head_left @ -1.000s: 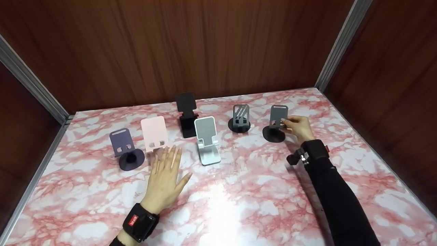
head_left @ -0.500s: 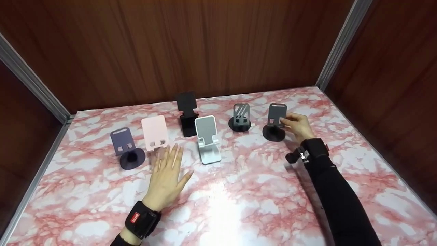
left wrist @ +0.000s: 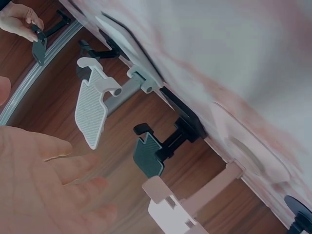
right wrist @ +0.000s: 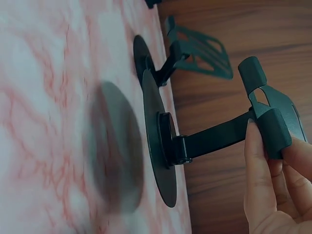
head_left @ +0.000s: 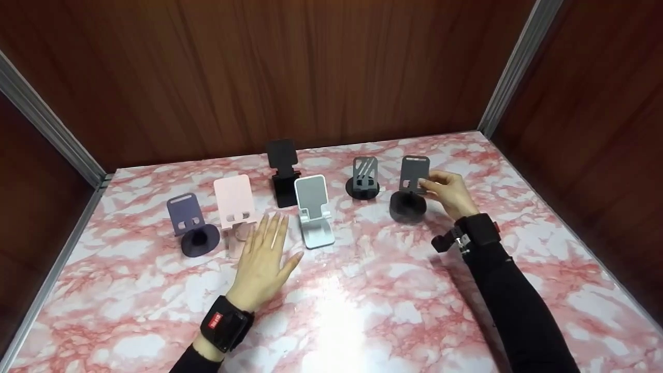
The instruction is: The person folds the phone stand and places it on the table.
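My right hand (head_left: 449, 194) pinches the lower right edge of a dark grey phone stand (head_left: 414, 173) with a round base. In the right wrist view the stand's base (right wrist: 158, 141) is off the table, its shadow apart from it. My left hand (head_left: 262, 264) is flat with straight fingers and holds nothing. It is just in front of a pink phone stand (head_left: 234, 199), partly covering its base, and left of a white phone stand (head_left: 313, 199) with a grey pad. The left wrist view shows the left palm (left wrist: 34, 180) beside these stands.
A purple phone stand (head_left: 186, 213) is at the far left. Behind the white one stands a black phone stand (head_left: 283, 155). A grey slotted phone stand (head_left: 365, 173) is left of the held one. Wood-grain walls (head_left: 290, 72) and metal rails (head_left: 518, 67) border the marbled table (head_left: 362, 311).
The dark grey stand has come up off the table and moved slightly left with my right hand. My left hand has drifted right, uncovering more of the pink stand's base.
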A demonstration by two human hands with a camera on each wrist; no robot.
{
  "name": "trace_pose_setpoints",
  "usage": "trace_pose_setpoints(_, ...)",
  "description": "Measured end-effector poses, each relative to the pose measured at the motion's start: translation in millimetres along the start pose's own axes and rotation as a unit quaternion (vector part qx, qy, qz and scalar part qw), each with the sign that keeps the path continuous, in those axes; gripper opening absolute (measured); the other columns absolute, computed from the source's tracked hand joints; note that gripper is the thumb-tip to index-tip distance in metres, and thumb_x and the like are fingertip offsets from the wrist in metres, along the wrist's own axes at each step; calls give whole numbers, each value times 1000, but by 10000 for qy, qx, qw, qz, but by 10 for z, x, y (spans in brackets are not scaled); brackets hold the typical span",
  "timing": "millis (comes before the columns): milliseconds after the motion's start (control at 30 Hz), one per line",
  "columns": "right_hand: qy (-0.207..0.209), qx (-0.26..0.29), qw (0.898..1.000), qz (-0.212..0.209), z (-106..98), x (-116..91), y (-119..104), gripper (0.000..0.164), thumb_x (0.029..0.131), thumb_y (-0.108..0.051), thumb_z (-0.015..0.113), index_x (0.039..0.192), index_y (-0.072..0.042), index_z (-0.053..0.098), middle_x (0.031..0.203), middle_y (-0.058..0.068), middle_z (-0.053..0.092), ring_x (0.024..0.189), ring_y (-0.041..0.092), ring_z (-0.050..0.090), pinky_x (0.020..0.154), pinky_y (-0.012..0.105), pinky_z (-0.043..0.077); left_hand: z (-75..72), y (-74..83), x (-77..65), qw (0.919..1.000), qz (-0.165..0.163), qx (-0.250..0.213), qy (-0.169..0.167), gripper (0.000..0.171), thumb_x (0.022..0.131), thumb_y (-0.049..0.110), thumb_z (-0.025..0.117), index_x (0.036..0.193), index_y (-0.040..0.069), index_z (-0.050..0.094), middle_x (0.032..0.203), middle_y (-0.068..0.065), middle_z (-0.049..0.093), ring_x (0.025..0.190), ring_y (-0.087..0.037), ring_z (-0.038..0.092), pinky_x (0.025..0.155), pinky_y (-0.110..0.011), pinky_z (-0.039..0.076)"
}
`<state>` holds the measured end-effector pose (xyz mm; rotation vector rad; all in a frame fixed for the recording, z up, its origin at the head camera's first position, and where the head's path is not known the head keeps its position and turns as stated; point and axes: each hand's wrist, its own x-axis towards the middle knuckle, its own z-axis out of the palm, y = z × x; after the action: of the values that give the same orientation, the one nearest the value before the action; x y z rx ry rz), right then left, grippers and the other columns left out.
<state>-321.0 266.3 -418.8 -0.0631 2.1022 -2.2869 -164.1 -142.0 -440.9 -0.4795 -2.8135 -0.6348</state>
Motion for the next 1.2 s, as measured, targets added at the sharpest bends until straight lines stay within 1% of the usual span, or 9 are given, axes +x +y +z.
trace_pose_setpoints(300,-148,-33,9997,-204,144,-119,-27,23,105,5,63,94,-9,79,83,-8,73,80,4,71,79,18,66,38,95,136,9994,205,-280,-54,74,110,35,56,167,-5,31,175,-29,33,165,-52,27,137,-71,20)
trace_pose_setpoints(567,-212,18,9993,-307,330,-204,-76,22,104,8,64,96,-7,78,84,-7,73,80,4,72,81,20,67,103,232,317,9938,494,-850,-519,73,112,36,55,169,-3,30,176,-26,32,167,-47,26,140,-65,16)
trace_pose_setpoints(767,-349,158,9986,-373,462,-265,-113,28,103,10,62,93,-11,78,84,-7,74,79,3,72,81,21,67,185,256,480,9877,677,-1365,-341,66,112,32,55,165,-4,38,173,-25,40,165,-46,30,139,-63,22)
trace_pose_setpoints(833,-385,167,9983,-407,502,-288,-121,31,103,11,61,91,-13,78,83,-8,74,79,3,72,81,21,66,296,196,565,9833,742,-1643,-254,66,112,32,56,165,-3,38,173,-25,40,165,-46,30,138,-66,22)
trace_pose_setpoints(1000,-427,152,9980,-438,603,-350,-149,36,103,11,60,89,-18,76,83,-9,75,79,3,72,80,22,66,942,-149,868,9730,919,-2117,-30,72,112,52,50,171,12,34,177,-15,37,167,-38,31,139,-63,23)
trace_pose_setpoints(1033,-442,149,9979,-441,623,-365,-158,35,103,11,60,89,-18,76,83,-8,75,79,4,72,81,22,66,1043,-185,923,9716,948,-2168,10,73,112,53,50,171,13,34,177,-15,38,166,-38,32,139,-61,25)
trace_pose_setpoints(1067,-460,144,9979,-441,642,-381,-167,35,103,10,60,89,-18,76,84,-8,76,80,4,73,81,22,66,1071,-174,956,9685,950,-2301,-14,72,112,51,51,171,13,34,177,-16,38,166,-38,33,139,-61,25)
trace_pose_setpoints(1100,-476,135,9978,-451,659,-395,-175,35,103,10,60,90,-18,76,84,-8,76,80,4,73,81,22,66,1026,-119,967,9643,938,-2476,-83,72,112,48,52,171,10,34,176,-18,37,166,-40,33,139,-62,24)
trace_pose_setpoints(1200,-535,129,9974,-468,717,-443,-205,34,103,10,61,91,-18,76,85,-8,76,81,5,74,82,22,66,723,169,939,9545,767,-2870,-251,66,110,27,57,166,-3,37,172,-29,39,161,-49,36,136,-64,28)
